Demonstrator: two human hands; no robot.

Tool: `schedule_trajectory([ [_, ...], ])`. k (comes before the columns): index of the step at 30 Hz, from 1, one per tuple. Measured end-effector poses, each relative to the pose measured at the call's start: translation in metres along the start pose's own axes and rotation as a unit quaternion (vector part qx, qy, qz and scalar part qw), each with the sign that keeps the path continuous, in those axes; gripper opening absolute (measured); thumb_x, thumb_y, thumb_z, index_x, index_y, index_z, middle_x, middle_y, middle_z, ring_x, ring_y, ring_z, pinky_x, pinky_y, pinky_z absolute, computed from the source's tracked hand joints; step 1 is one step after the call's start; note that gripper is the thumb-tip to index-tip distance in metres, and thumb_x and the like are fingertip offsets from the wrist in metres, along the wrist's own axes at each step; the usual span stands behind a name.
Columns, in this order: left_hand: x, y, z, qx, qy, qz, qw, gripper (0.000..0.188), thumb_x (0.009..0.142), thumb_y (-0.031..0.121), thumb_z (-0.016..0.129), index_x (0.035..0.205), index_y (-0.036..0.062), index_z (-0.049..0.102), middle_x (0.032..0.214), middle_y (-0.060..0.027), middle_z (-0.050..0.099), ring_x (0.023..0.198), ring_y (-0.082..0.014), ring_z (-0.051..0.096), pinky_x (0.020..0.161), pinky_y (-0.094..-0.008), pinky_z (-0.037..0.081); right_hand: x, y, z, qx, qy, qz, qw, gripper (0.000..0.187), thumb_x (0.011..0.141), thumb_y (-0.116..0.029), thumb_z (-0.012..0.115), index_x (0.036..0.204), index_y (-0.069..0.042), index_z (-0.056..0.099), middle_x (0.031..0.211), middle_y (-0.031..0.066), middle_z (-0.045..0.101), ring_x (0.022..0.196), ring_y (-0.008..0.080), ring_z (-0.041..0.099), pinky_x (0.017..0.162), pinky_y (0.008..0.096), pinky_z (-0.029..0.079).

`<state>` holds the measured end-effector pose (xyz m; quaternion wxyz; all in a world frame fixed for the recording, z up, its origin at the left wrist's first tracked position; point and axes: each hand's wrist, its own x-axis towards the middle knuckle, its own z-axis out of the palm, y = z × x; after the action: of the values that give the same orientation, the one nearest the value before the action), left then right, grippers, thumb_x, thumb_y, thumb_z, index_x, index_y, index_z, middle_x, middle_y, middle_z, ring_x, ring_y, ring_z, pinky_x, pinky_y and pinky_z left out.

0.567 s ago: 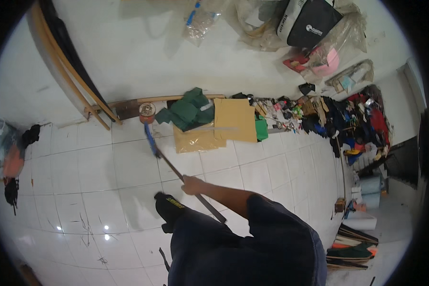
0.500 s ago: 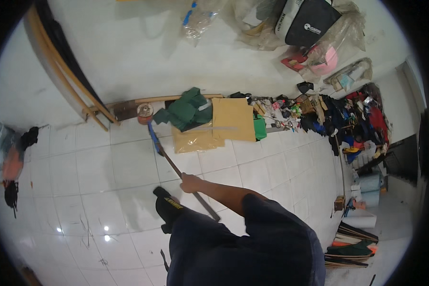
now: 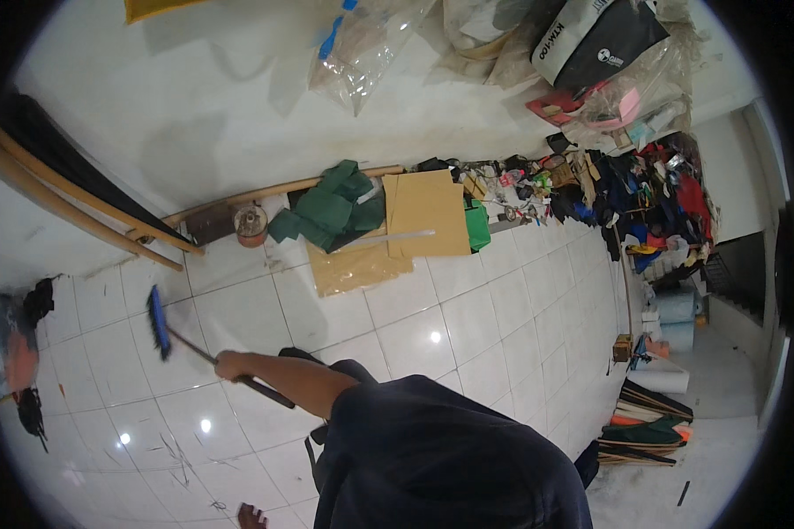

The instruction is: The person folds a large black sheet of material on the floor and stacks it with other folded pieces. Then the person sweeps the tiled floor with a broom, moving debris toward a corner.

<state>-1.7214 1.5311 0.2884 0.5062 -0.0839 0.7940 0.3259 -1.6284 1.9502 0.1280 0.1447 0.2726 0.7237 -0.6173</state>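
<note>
A short broom with a blue head (image 3: pixel 159 323) and dark bristles is over the white tiled floor, to the left. Its brown stick runs down to the right, and my right hand (image 3: pixel 234 365) is wrapped round it partway along. The stick's end pokes out behind the hand. At the lower edge, my left hand (image 3: pixel 251 517) shows only in part; its fingers look loosely apart, with nothing visible in them. Thin dark scraps (image 3: pixel 172 463) lie on the tiles between the broom and the left hand.
Along the wall lie green cloth (image 3: pixel 331 212), tan sheets (image 3: pixel 428 212), a round tin (image 3: pixel 250 227) and a green box (image 3: pixel 477 225). A cluttered heap (image 3: pixel 670 198) fills the far right. Long rolls (image 3: pixel 79 198) lean at left, near a filled clear bag (image 3: pixel 4 339).
My right hand has carried the broom left and nearer, away from the tin and green cloth. My left hand has come into view at the lower edge. The view has shifted.
</note>
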Motion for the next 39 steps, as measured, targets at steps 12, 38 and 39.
schedule_trajectory([
  [12, 0.003, -0.006, 0.034, -0.038, 0.055, -0.064, 0.996, 0.048, 0.084, 0.034, 0.059, 0.125, 0.0115, 0.048, 0.112, -0.0078, 0.054, 0.095, -0.0245, 0.053, 0.078, -0.0417, 0.041, -0.221, -0.037, -0.046, -0.238, -0.244, 0.099, 0.935, 0.058, 0.081, -0.016, 0.050, 0.134, 0.002, 0.035, 0.101, 0.0247, 0.062, 0.093, 0.0382, 0.061, 0.078, 0.0484, 0.048],
  [38, -0.185, -0.237, 0.376, -0.559, 0.244, -0.292, 0.737, 0.037, 0.087, 0.028, 0.055, 0.112, 0.0021, 0.055, 0.091, -0.0083, 0.059, 0.074, -0.0192, 0.058, 0.056, -0.0306, 0.045, -0.032, -0.174, -0.028, -0.568, -0.228, -0.057, 0.788, 0.073, 0.083, -0.023, 0.050, 0.142, 0.002, 0.014, 0.097, 0.0323, 0.059, 0.091, 0.0444, 0.060, 0.085, 0.0498, 0.045],
  [39, -0.186, -0.242, 0.387, -0.564, 0.232, -0.298, 0.734, 0.037, 0.087, 0.028, 0.056, 0.113, 0.0019, 0.055, 0.091, -0.0084, 0.059, 0.073, -0.0193, 0.058, 0.056, -0.0307, 0.045, -0.061, -0.175, -0.019, -0.549, -0.282, -0.063, 0.784, 0.069, 0.084, -0.024, 0.049, 0.141, 0.001, 0.020, 0.106, 0.0317, 0.057, 0.097, 0.0438, 0.058, 0.089, 0.0483, 0.044],
])
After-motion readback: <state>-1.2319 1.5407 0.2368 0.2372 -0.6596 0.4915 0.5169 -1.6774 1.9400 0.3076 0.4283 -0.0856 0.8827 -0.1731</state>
